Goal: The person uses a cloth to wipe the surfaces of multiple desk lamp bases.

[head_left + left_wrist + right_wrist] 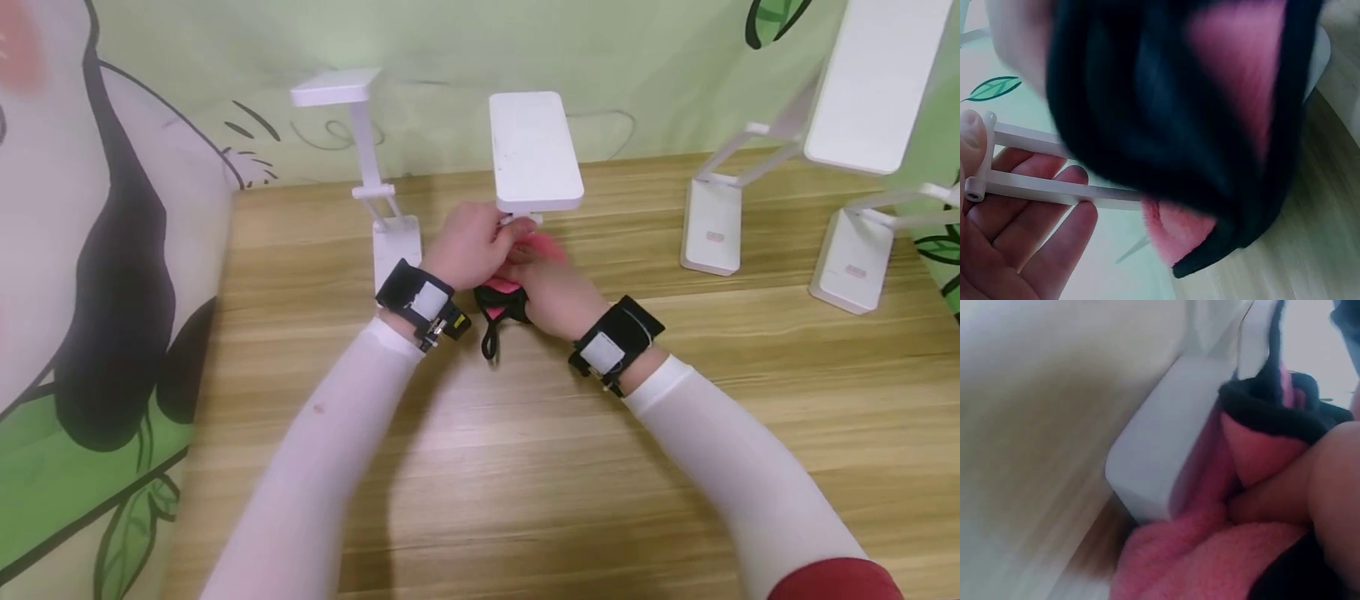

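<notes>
A white folding desk lamp (536,154) stands in the middle, near the wall. My left hand (467,246) grips its hinged arm below the lamp head; in the left wrist view the thumb is by the hinge and the fingers lie behind the two thin rods (1035,188). A fuzzy pink cloth (546,245) with black edging and a black loop is bunched in my right hand (562,298). In the right wrist view, the cloth (1194,562) lies against the lamp's white base (1160,437), and some fingertips are hidden in its folds.
Another white lamp (397,246) stands just left of my left hand. Two more, a nearer-centre lamp (711,225) and an outer lamp (855,262), stand at the right. Behind the wooden table (525,467) is a painted wall (427,125).
</notes>
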`<state>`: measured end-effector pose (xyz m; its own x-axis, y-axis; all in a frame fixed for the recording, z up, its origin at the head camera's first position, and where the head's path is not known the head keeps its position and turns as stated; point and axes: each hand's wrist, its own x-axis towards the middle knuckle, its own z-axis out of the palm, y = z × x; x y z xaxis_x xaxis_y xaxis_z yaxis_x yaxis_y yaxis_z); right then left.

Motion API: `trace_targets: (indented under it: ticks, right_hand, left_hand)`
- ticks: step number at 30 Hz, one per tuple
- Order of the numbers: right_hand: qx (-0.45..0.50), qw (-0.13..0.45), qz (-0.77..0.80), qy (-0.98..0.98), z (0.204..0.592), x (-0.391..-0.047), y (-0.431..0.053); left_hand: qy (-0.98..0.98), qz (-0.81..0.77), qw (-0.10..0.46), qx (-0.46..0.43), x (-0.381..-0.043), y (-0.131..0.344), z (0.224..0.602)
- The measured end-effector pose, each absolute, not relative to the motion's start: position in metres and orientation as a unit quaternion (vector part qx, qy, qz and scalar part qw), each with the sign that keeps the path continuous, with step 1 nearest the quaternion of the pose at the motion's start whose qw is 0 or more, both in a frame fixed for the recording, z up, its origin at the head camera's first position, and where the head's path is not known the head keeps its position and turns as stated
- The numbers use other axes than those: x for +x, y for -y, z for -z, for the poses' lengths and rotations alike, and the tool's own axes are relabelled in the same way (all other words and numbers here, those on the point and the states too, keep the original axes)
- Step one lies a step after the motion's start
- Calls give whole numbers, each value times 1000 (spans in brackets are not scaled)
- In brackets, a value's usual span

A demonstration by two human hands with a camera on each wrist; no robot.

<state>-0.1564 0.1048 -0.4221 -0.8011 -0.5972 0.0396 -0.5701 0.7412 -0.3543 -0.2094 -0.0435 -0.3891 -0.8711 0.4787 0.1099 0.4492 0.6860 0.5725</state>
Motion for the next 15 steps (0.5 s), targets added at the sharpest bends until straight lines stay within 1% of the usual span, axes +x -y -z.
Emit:
trace_targets:
  ticks: [2,4,8,15]
  right_hand:
    - [-308,25,173,-935,424,-161,-103]
    - [-306,29,172,-936,424,-161,-103]
    - [-299,68,179,-935,421,-149,-109]
    - [-281,127,168,-936,411,-117,-118]
  left_hand:
    - [-920,-301,31,251,-210,44,390]
    - [-919,-304,34,250,-210,44,390]
    - [-912,-320,33,255,-211,45,390]
    - [-910,-319,18,264,-212,45,391]
